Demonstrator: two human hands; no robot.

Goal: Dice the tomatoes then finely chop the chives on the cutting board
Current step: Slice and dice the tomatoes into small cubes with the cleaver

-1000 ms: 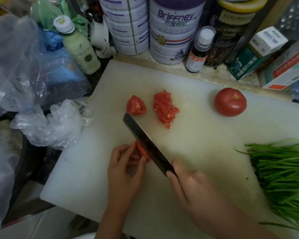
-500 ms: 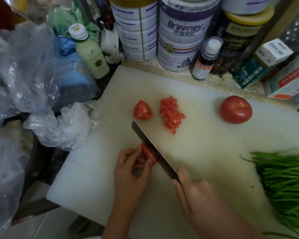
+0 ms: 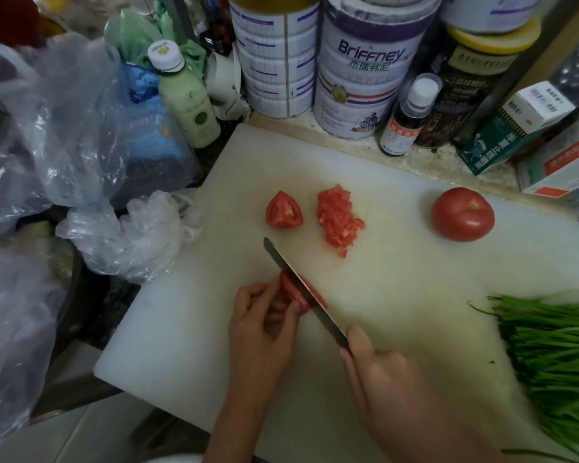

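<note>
Under knife (image 3: 306, 293) gripped by right hand (image 3: 378, 369), red tomato piece (image 3: 290, 292), seemingly part-sliced, pinched by left hand (image 3: 258, 325).

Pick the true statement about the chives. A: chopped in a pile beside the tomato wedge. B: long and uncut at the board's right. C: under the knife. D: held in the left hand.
B: the chives lie as long uncut stalks at the right of the cutting board, while the knife in the right hand cuts a tomato piece that the left hand holds.
</note>
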